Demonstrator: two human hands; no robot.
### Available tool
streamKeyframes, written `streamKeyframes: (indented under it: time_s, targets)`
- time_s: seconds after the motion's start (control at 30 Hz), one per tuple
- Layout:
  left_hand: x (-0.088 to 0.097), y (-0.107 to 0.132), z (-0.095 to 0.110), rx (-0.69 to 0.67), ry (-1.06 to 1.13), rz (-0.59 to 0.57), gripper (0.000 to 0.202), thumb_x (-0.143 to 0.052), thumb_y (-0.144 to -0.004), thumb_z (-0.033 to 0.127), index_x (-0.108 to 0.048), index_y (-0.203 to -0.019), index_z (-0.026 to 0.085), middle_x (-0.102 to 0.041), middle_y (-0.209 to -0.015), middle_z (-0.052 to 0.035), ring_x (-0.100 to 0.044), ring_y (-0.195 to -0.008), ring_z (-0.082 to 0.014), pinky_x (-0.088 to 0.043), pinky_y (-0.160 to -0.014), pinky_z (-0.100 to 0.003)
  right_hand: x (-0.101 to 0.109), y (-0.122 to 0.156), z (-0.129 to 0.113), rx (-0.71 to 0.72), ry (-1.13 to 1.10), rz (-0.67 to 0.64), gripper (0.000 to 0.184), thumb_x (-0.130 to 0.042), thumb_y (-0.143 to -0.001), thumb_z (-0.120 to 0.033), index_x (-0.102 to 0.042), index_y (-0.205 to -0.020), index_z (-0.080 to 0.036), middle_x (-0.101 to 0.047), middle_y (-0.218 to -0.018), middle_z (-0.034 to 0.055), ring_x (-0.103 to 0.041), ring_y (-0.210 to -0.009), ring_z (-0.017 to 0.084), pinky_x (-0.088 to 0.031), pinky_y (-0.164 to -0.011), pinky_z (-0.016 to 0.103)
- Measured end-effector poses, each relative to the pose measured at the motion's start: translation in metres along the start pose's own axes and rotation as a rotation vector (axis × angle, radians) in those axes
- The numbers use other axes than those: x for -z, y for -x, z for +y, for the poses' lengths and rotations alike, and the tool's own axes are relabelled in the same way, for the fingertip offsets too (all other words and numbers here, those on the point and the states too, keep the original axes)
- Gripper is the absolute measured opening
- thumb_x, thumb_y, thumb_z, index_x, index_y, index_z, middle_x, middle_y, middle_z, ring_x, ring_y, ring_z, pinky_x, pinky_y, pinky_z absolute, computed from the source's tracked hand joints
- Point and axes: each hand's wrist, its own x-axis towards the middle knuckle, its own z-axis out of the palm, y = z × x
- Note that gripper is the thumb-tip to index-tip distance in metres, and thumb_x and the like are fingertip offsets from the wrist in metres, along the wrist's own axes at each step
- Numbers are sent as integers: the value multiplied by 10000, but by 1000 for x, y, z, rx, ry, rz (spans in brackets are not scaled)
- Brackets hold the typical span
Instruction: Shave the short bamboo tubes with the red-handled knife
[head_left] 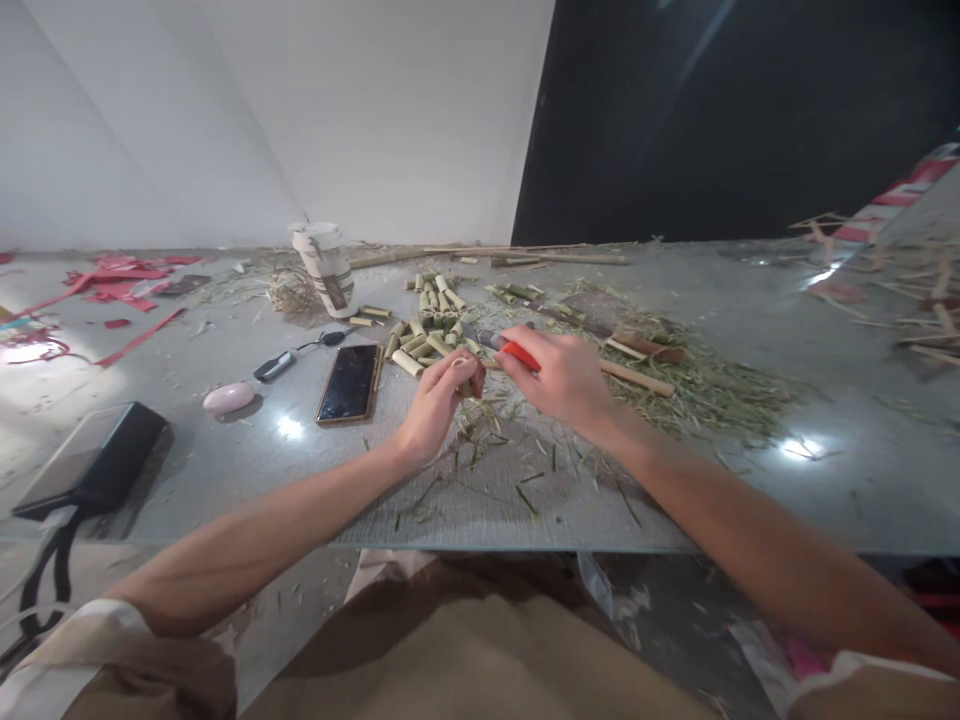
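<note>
My left hand [439, 400] is closed around a short green bamboo piece [466, 385], held just above the grey table [225, 470]. My right hand [562, 378] grips a red-handled knife [510, 350] whose blade end points left toward that piece. The two hands are almost touching. Right behind them lies a pile of several short cut bamboo tubes [427, 320]. Green shavings [697, 390] cover the table to the right of my right hand, and thin slivers lie under both hands.
A phone [349, 383] lies face up left of my left hand, with a pink oval object [229, 398], a key fob [274, 367] and a black case [94, 460] further left. A paper cup [324, 268] stands behind. Long bamboo sticks [525, 257] lie at the back; red paper scraps [120, 280] far left.
</note>
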Motion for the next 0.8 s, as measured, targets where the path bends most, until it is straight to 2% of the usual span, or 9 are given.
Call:
streamKeyframes:
  time_s: [0.2,0.33,0.53,0.8]
  targets:
    - [2,1,0,-19,-36,-24,315,-532,-957,297,-516,-660,194,-457,-734,-17,-435,-735,-164,-397,-743,-304,0,1,0,11,7,-11,309,-489,-1030,-452,-689,-1088,-223,-771,-914,38,-648,-679,168,-356,-569,300]
    - [1,1,1,0,-50,-11,365,-519,-975,339,-501,-639,196,-449,-717,-20,-425,-720,-166,-402,-736,-310,0,1,1,12,14,-16,325,-478,-1032,-463,-689,-1099,-226,-771,-910,41,-635,-655,164,-353,-563,300]
    - [0,-1,1,17,29,-3,379,-443,-981,362,-524,-649,200,-451,-710,-22,-437,-713,-168,-415,-736,-311,0,1,1,13,15,-20,318,-472,-1030,-452,-688,-1093,-227,-765,-885,40,-630,-655,167,-349,-565,298]
    - [2,1,1,-28,-54,-16,323,-525,-962,304,-536,-659,193,-481,-726,-22,-455,-732,-168,-388,-743,-313,-1,1,2,17,20,-12,328,-486,-1031,-472,-690,-1087,-222,-752,-869,35,-637,-667,167,-351,-567,297]
